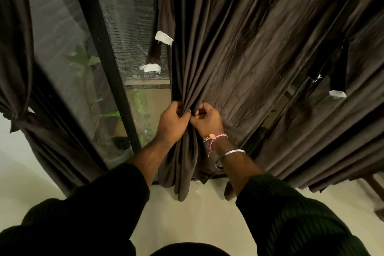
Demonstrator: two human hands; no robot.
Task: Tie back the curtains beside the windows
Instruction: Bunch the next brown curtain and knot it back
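left curtain (16, 52): dark brown, far left, already cinched by a knotted tie-back (12, 117) of the same cloth; fans out below the knot to the floor.
window (68, 52): glass with mesh, 1 black upright frame bar (108, 64) running down through it; green plants (87, 62) dimly visible behind the glass.
loose tie-back strap (164, 16): 1 dark strip hanging at the middle curtain's left edge, with 2 white patches on it (164, 38). No readable print.
middle curtain (239, 37): dark brown, hanging loose, pleats drawn in to one bunch at centre frame; hem touches the floor.
left hand (172, 121): fingers curled round the left side of the bunch, gripping the cloth.
right hand (205, 119): fingers curled, pinching the same bunch from the right; knuckles touching the left hand.
right wrist: 1 pink-and-white thread band (216, 137), 1 metal bangle (228, 157); no engraving legible.
sleeves (291, 214): 2, dark ribbed knit.
right strap (338, 64): 1 dark strip on the curtain's right part, 1 white patch (337, 93) at its end, blank.
floor (197, 220): pale, plain.
count: 2 curtains, 1 tied.
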